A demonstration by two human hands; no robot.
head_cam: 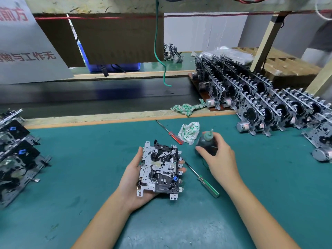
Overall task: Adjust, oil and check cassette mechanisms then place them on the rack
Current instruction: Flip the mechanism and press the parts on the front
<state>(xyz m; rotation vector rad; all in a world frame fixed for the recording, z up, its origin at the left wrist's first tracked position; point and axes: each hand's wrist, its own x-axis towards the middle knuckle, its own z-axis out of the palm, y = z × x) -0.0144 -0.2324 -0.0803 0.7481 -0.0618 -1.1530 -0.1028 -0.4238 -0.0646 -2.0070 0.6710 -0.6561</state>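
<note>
A cassette mechanism (159,169), a silver plate with black parts and two reels, lies face up in my left hand (133,178), which grips it from below above the green mat. My right hand (218,157) grips a dark oil bottle (206,142) with a green nozzle, standing on the mat to the right of the mechanism. At the right, rows of finished mechanisms (255,94) stand upright on the rack.
A green-handled screwdriver (208,186) lies between my hands and a red-handled one (175,138) farther back. Two patterned rags (189,132) (188,107) lie nearby. More mechanisms (16,150) are stacked at the left edge. A dark conveyor belt (93,97) runs behind; a green cable (159,56) hangs down.
</note>
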